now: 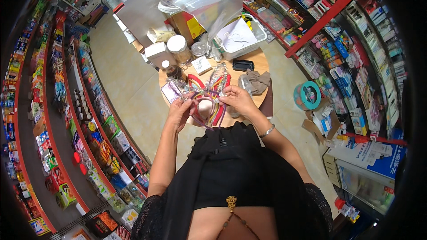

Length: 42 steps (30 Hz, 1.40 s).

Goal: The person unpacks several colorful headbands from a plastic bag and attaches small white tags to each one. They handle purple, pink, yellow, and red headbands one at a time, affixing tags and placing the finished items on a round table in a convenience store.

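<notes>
Over the near edge of a round wooden table, both my hands are closed on a bundle of thin colourful cords in purple, red, yellow and pink. My left hand pinches its left side, and my right hand grips the right side at about the same height. Between them the cords hang in loops, with a small white round thing showing through. Behind the hands, more red and yellow strands with silvery ends lie spread on the tabletop. The fingertips are partly covered by cord.
Left of the strands stand a dark bottle, a white box and a white-lidded jar. Behind are a clear plastic bin and plastic bags. A black case and brown cloth lie right. Stocked shelves flank both sides.
</notes>
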Motion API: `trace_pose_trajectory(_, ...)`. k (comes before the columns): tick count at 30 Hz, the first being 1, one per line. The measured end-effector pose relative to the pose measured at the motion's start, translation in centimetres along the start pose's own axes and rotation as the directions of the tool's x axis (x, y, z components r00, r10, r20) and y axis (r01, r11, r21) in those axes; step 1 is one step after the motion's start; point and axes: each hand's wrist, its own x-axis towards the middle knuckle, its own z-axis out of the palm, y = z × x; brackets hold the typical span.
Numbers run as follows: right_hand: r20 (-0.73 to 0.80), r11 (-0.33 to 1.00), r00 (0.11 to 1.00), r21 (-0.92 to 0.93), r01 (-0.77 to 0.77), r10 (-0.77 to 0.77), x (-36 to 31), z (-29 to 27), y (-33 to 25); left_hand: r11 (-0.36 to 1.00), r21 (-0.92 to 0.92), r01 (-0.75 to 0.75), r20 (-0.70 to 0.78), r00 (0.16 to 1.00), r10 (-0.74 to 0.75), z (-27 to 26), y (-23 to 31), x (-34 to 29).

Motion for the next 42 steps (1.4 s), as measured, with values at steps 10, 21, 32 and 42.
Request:
trace_pose_trajectory(10, 0.074, 0.939, 0.937, 0.014, 0.343, -0.343, -4.6, 2.5, -6.3, 0.926, -0.373, -0.052, 0.044, 0.996, 0.074, 2.0, 0.8, -0.3)
trace_pose_trajectory(21, 0.211, 0.836, 0.863, -0.226, 0.5, -0.459, -4.9, 1.3, -7.9, 0.942, -0.335, -0.04, 0.084, 0.994, 0.072, 4.2, 2.5, -2.4)
trace_pose_trajectory(32, 0.23, 0.699, 0.781, -0.351, 0.623, -0.58, -5.4, 1.9, -7.6, 0.943, -0.332, 0.004, 0.059, 0.998, 0.017, 5.2, 3.2, -3.4)
trace_pose_trajectory(42, 0.201, 0.605, 0.702, -0.382, 0.698, -0.683, -5.5, 2.3, -7.5, 0.936, -0.35, 0.034, 0.096, 0.995, 0.0, 5.3, 2.8, -3.2)
